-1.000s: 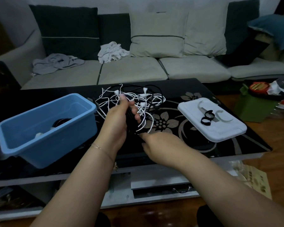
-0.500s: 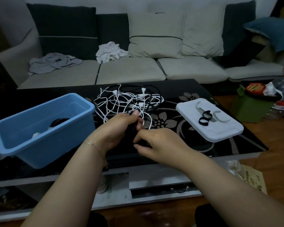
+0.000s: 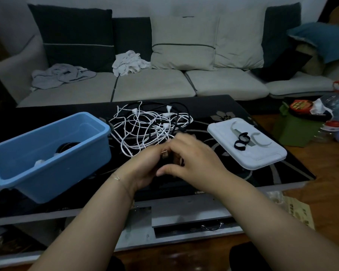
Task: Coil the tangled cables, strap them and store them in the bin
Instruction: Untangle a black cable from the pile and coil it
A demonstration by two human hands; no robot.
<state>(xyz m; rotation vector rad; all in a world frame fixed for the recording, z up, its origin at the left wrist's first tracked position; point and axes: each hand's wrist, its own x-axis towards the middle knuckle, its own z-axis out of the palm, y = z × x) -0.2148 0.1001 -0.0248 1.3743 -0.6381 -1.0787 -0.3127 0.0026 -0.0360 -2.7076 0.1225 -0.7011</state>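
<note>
Right now my left hand (image 3: 143, 169) and right hand (image 3: 192, 161) meet over the table (image 3: 243, 106), fingers curled around a dark cable bundle (image 3: 165, 159) between them; its long axis is hidden by my fingers. Just beyond my grip lies the tangle of white and black cables (image 3: 151, 128). Left of it sits the blue bin (image 3: 47, 151), right the white lid (image 3: 247, 145) with 2 black straps (image 3: 242, 141).

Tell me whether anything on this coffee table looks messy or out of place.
Yes: the white and black cables lie in a tangled heap mid-table, uncoiled. The blue plastic bin overhangs the black glass table's front edge, tilted. The white lid lies separately, holding black straps.
</note>
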